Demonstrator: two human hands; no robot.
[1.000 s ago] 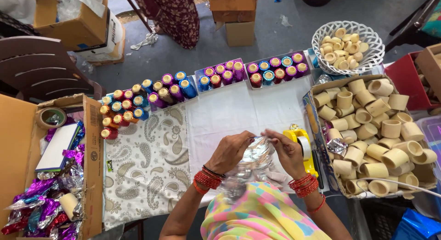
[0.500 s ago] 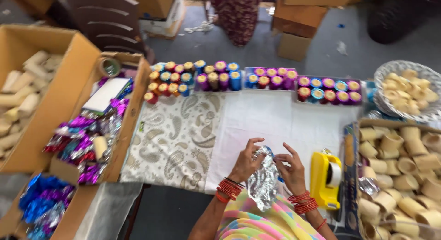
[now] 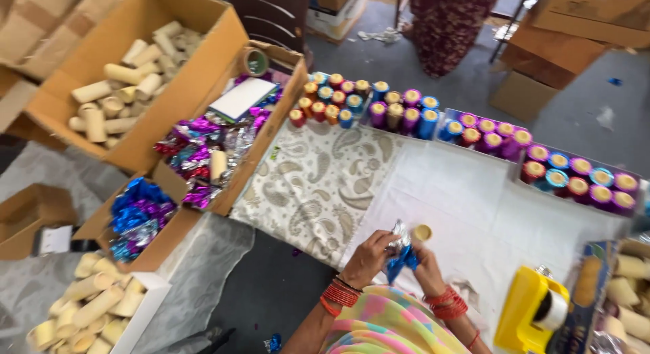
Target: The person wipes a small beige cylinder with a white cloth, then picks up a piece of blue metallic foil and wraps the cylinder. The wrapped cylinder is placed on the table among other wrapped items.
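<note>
Since the earlier frame the view has swung left, and both hands, left hand and right hand, now pinch blue-silver foil around a cardboard tube on the near white cloth, wrapping under way.

1 head camera looks steeply down, tilted, close above the hands.

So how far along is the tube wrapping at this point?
Done: rows of foil-wrapped tubes stand along the cloth's far edge. In hand: the left hand and right hand work blue and silver foil around one tube. Left: bare cardboard tubes fill the box, with loose foil sheets nearby.
</note>
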